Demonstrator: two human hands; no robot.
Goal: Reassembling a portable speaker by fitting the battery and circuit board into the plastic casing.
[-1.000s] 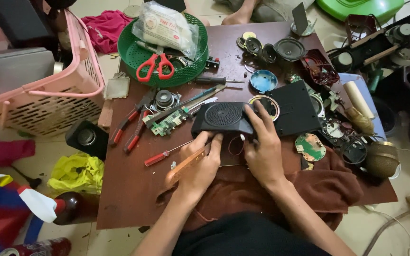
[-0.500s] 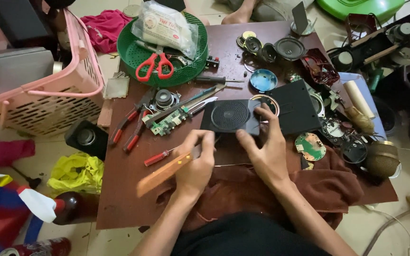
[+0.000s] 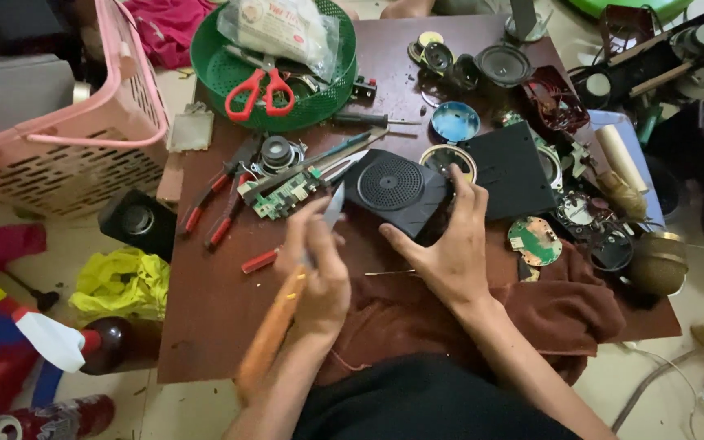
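Left hand [image 3: 319,273] holds orange-handled knife [image 3: 287,314], blade toward black speaker cover [image 3: 397,191].

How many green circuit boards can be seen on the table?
2. One long green circuit board lies beside the red-handled pliers, left of the left hand. One round green circuit board lies right of the right hand. Clutter may hide more.
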